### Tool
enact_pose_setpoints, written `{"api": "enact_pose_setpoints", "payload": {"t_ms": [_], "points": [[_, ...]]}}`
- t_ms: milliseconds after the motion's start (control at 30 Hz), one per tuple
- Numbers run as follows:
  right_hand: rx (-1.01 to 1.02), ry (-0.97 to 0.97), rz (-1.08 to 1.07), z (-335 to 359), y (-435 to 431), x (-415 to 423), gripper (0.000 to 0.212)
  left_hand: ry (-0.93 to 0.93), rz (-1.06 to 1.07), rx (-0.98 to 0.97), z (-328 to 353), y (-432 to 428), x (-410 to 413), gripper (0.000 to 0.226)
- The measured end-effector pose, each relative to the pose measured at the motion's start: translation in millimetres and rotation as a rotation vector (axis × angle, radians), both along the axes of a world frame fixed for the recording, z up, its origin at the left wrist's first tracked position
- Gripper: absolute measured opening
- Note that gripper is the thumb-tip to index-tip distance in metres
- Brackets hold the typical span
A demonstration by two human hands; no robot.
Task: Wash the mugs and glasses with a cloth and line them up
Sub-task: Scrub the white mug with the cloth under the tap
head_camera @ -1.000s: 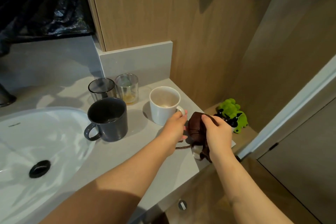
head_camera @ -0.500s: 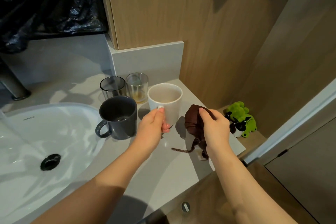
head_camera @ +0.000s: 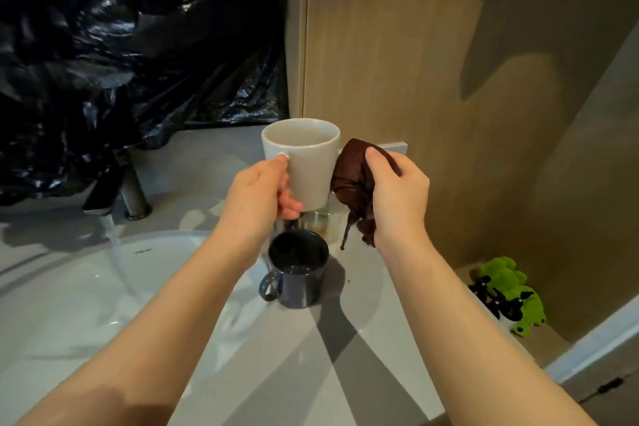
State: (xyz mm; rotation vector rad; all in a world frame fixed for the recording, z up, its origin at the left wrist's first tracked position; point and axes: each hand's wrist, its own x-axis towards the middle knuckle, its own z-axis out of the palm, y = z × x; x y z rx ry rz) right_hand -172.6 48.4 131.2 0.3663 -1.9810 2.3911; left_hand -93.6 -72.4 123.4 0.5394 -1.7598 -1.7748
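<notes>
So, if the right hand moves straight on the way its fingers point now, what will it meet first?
Most likely the white mug in the left hand: the right hand points leftward at its side, with the brown cloth leading. Whether cloth and mug touch is unclear.

Wood-panelled wall (head_camera: 432, 62), grey counter (head_camera: 345, 356), white basin (head_camera: 69, 304)

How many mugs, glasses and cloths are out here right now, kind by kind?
Mugs: 2, a white mug in the left hand and a dark grey mug on the counter.
Glasses: 1 seen, a clear glass mostly hidden behind the white mug; more may be hidden.
Cloths: 1, a brown cloth in the right hand.
Total: 4 visible.
</notes>
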Motion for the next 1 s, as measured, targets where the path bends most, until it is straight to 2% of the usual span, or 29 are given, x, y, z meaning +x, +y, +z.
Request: {"api": "enact_pose_setpoints", "payload": {"t_ms": [267, 533, 800, 900, 1000], "points": [[-0.029, 0.015, 0.197, 9, -95, 53, 0.018, -0.064, 0.160, -0.004, 5, -79, 85, 0.047], [0.097, -0.104, 0.408, -47, -171, 112, 0.017, -0.248, 0.303, 0.066, -47, -147, 166, 0.047], [0.295, -0.238, 0.408, -113, -212, 127, 0.004, -0.440, 0.317, 0.118, -108, -187, 196, 0.041], [0.296, -0.295, 0.373, -126, -217, 123, 0.004, -0.516, 0.336, 0.126, -125, -203, 197, 0.036], [0.304, -0.358, 0.356, -137, -221, 118, 0.006, -0.547, 0.303, 0.143, -138, -213, 188, 0.045]]}}
